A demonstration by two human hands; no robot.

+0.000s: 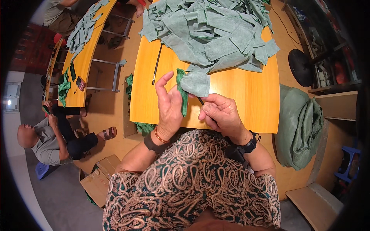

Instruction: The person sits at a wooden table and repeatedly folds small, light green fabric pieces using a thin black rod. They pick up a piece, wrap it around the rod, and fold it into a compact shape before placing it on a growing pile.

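My right hand [223,115] pinches a thin black rod [200,101] between thumb and fingers, over the near edge of the yellow table [250,104]. At the rod's upper end is a small grey-green cloth piece [197,84] with a bright green strip of fabric [183,100] along its left side. Beside that strip my left hand [169,106] is raised with its fingers stretched and apart, the green fabric touching or very near its inner side. A large heap of similar grey-green cloth pieces [216,34] covers the far part of the table.
Another black rod [157,63] lies on the table's left. A bulky green sack [298,127] stands on the floor to the right, below a black round object [300,67]. A cardboard box [101,179] is at lower left. Farther left, a seated person [48,140] works beside another yellow table [83,61].
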